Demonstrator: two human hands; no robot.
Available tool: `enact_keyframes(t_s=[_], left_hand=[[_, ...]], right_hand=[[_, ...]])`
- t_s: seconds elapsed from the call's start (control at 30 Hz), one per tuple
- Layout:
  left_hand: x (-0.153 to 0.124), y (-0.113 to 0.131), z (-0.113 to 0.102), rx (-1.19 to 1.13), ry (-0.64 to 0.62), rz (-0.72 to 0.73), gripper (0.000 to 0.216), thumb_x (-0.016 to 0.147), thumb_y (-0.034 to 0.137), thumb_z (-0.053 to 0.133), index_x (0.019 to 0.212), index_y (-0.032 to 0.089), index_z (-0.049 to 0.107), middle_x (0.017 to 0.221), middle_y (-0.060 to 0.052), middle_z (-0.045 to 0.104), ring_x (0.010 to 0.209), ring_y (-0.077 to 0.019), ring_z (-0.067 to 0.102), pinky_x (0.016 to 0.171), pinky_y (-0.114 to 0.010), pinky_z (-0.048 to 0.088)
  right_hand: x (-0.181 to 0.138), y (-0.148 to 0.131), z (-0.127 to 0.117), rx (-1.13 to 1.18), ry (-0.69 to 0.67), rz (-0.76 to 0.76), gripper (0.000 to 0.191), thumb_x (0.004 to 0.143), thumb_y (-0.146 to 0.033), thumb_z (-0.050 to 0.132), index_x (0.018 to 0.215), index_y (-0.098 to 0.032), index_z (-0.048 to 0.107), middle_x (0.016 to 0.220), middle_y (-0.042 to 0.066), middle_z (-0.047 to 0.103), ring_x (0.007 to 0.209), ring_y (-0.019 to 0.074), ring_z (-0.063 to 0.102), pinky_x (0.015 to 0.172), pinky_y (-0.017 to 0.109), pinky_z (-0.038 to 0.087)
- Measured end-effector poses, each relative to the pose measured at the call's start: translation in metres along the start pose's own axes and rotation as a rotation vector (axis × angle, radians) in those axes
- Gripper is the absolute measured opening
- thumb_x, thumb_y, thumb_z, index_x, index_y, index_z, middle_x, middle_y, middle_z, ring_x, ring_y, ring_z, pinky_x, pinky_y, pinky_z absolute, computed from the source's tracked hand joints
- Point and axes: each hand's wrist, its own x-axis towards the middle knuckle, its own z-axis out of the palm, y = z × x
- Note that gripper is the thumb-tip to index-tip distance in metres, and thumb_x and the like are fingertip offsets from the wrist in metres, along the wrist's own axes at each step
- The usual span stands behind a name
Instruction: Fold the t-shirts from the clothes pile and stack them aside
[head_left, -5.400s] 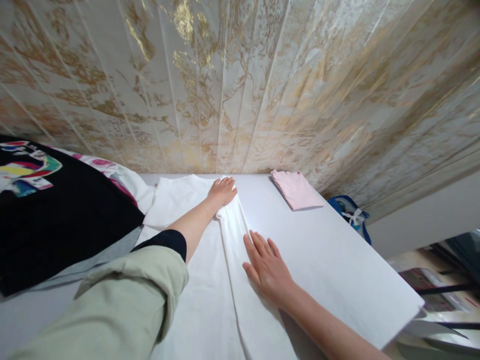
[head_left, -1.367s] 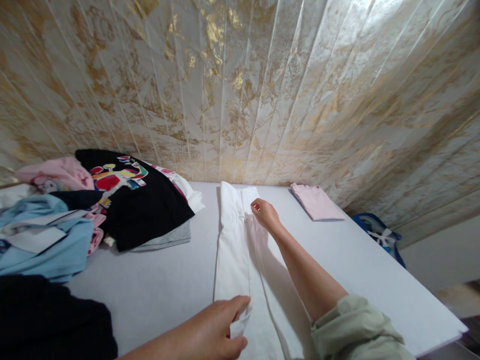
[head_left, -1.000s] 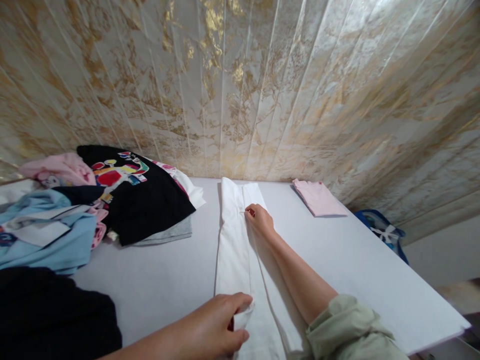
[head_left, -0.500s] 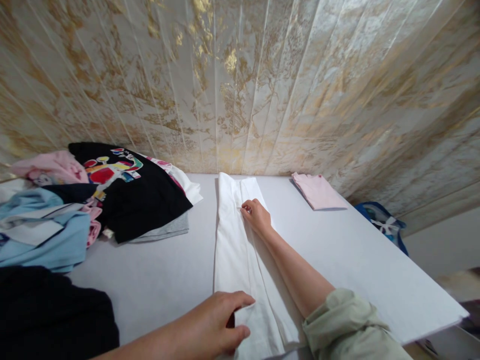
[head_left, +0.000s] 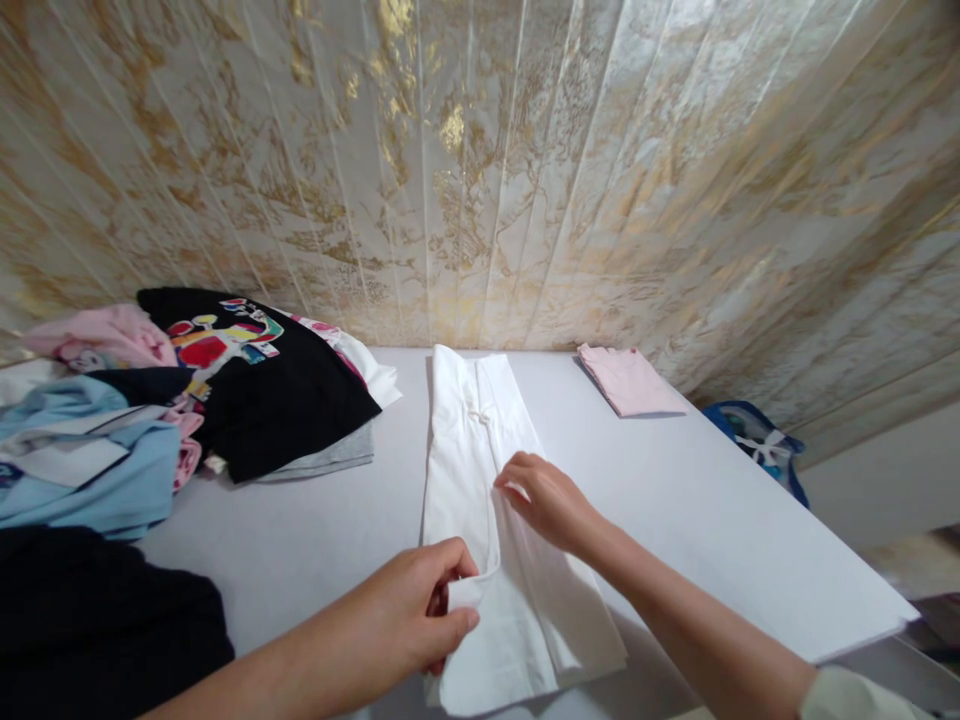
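A white garment lies in a long, narrow folded strip across the middle of the table, with a small knot or tie near its far end. My left hand is closed on its near left part, thumb below and fingers above, lifting a fold of the cloth. Over the middle of the strip, my right hand has loosely bent fingers with a gap between them, the tips at the inner edge of the cloth. The underside of the fold in my left hand is hidden.
A heap at the left holds a black printed shirt, light blue clothing and pink clothing. Black cloth lies nearer. A folded pink garment sits at the far right, and a blue bag stands beyond the table's edge.
My right hand has come back toward me along the white garment, its pinch loosened. My left hand has moved slightly away from me and left, raising the fold; the garment's near end now shows.
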Motion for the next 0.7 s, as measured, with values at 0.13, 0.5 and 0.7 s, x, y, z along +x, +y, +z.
enact_keyframes(t_s=[0.13, 0.5, 0.7], left_hand=[[0.0, 0.002, 0.004, 0.052, 0.005, -0.004, 0.016, 0.079, 0.03, 0.052, 0.091, 0.018, 0.052, 0.066, 0.005, 0.053, 0.06, -0.0108, 0.054, 0.052, -0.019, 0.039], [0.021, 0.001, 0.032, 0.151, 0.019, 0.018, 0.014, 0.078, 0.027, 0.051, 0.089, 0.018, 0.051, 0.058, 0.007, 0.051, 0.053, -0.0106, 0.05, 0.049, -0.02, 0.035], [0.017, -0.005, 0.038, 0.219, -0.09, -0.004, 0.023, 0.083, 0.032, 0.049, 0.098, 0.017, 0.059, 0.062, 0.004, 0.056, 0.057, -0.0121, 0.054, 0.053, -0.021, 0.038]], right_hand=[[-0.06, -0.017, 0.018, 0.069, -0.006, -0.068, 0.022, 0.084, -0.011, 0.055, 0.099, -0.023, 0.066, 0.113, 0.005, 0.062, 0.103, 0.0185, 0.056, 0.091, 0.032, 0.042], [-0.112, -0.046, 0.034, 0.291, -0.291, -0.382, 0.041, 0.084, -0.035, 0.062, 0.124, -0.024, 0.058, 0.124, 0.006, 0.06, 0.12, 0.0215, 0.049, 0.108, 0.036, 0.031], [-0.111, -0.038, -0.018, 0.673, -0.387, -0.243, 0.028, 0.095, -0.027, 0.047, 0.111, -0.022, 0.069, 0.103, 0.004, 0.071, 0.094, 0.0138, 0.065, 0.086, 0.023, 0.047]])
